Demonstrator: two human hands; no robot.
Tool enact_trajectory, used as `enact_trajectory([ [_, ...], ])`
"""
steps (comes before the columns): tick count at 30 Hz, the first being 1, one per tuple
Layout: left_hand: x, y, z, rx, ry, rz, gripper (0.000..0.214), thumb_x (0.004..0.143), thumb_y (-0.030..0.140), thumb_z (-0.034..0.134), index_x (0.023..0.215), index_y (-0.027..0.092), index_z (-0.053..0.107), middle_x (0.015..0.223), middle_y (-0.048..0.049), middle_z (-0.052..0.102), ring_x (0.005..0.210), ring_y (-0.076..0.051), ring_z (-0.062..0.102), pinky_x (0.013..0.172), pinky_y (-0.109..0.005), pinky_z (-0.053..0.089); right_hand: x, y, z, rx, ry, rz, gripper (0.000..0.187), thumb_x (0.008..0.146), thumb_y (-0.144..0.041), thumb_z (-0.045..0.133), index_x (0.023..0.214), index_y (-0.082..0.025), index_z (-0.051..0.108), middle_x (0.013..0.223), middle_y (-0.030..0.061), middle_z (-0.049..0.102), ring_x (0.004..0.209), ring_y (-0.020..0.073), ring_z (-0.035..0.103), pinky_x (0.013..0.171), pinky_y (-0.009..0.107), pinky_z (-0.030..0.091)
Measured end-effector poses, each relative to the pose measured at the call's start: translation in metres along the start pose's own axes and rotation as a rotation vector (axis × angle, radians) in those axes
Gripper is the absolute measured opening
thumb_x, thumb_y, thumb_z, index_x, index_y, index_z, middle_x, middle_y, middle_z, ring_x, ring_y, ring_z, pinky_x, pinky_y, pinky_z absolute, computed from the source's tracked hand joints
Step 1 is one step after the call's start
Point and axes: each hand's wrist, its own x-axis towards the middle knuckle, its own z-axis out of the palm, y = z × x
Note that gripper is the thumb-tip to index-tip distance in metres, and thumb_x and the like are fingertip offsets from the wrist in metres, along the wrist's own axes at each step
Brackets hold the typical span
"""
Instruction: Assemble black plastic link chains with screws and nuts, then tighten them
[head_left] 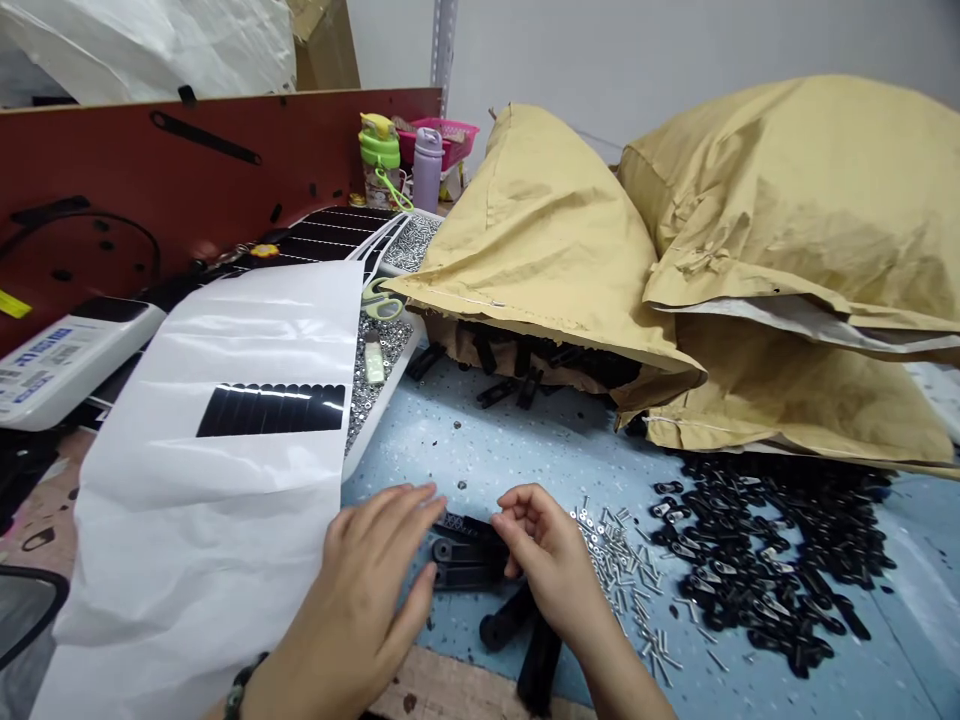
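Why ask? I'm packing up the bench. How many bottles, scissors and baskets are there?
Bottles: 2 (green-topped bottle, lilac bottle)
Scissors: 1
Pink basket: 1
Total: 4

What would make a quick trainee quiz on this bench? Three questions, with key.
1. Which hand wears the dark bracelet: the left hand or the right hand?
2. True or false: the loose metal screws lie between the right hand and the pile of black clips.
3. What tool with yellow-green handles lies in the white tray?

Key: 1 left; 2 true; 3 scissors.
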Motion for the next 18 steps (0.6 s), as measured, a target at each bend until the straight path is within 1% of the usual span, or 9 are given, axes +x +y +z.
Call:
enact_trajectory([
  [2,0.000,-0.001,0.005,0.069,-0.001,0.059,0.045,0.090,0.017,0.043,0.135,0.024,0.046,0.130,-0.0039,0.058,0.118,-0.028,0.048,0.095,-0.044,0.029,0.008,0.003,0.004,0.061,-0.032,0.068,0.021,0.077,-0.038,0.062,0.083,-0.021,0.053,0.068,-0.0056,0.051,0.043,0.0065,0.046,0.036,0.018,0.040],
  [4,-0.001,0.000,0.009,0.091,0.004,0.067,0.043,0.090,0.015,0.043,0.132,0.023,0.050,0.125,-0.0037,0.062,0.114,-0.027,0.052,0.094,-0.045,0.026,0.014,0.004,0.009,0.078,-0.049,0.105,0.020,0.074,-0.037,0.063,0.079,-0.021,0.052,0.063,-0.0075,0.050,0.038,0.0050,0.043,0.034,0.017,0.039],
  [7,-0.002,0.002,0.011,0.108,-0.020,0.104,0.045,0.088,0.014,0.044,0.132,0.021,0.051,0.127,-0.0040,0.061,0.112,-0.026,0.053,0.093,-0.043,0.026,0.017,0.005,0.014,0.057,-0.025,0.123,0.020,0.072,-0.035,0.063,0.074,-0.021,0.050,0.057,-0.0090,0.047,0.036,0.0052,0.043,0.033,0.017,0.039],
  [9,-0.003,0.002,0.010,0.096,0.001,0.111,0.045,0.088,0.013,0.044,0.131,0.022,0.052,0.125,-0.0039,0.062,0.110,-0.025,0.054,0.093,-0.042,0.026,0.018,0.006,0.015,0.036,-0.023,0.131,0.019,0.071,-0.034,0.062,0.073,-0.020,0.049,0.055,-0.0094,0.047,0.035,0.0053,0.043,0.033,0.017,0.040],
  [12,-0.003,0.003,0.008,0.041,0.053,0.068,0.042,0.090,0.013,0.041,0.127,0.023,0.056,0.122,-0.0039,0.064,0.106,-0.024,0.056,0.093,-0.042,0.027,0.018,0.008,0.014,0.014,-0.053,0.153,0.019,0.072,-0.034,0.062,0.073,-0.020,0.049,0.056,-0.0092,0.048,0.036,0.0056,0.045,0.034,0.017,0.040],
  [14,-0.002,0.004,0.008,0.022,0.056,0.070,0.041,0.090,0.012,0.040,0.126,0.023,0.057,0.121,-0.0033,0.065,0.105,-0.023,0.056,0.092,-0.041,0.028,0.018,0.010,0.013,-0.005,-0.059,0.150,0.019,0.072,-0.034,0.062,0.074,-0.020,0.049,0.056,-0.0090,0.048,0.036,0.0059,0.046,0.035,0.018,0.040],
  [18,-0.001,0.003,0.009,0.019,0.047,0.101,0.041,0.090,0.011,0.040,0.126,0.022,0.057,0.121,-0.0039,0.065,0.103,-0.023,0.056,0.091,-0.041,0.029,0.016,0.010,0.015,-0.079,-0.031,0.127,0.014,0.076,-0.032,0.059,0.075,-0.021,0.049,0.057,-0.0078,0.048,0.039,0.0079,0.048,0.038,0.020,0.043],
])
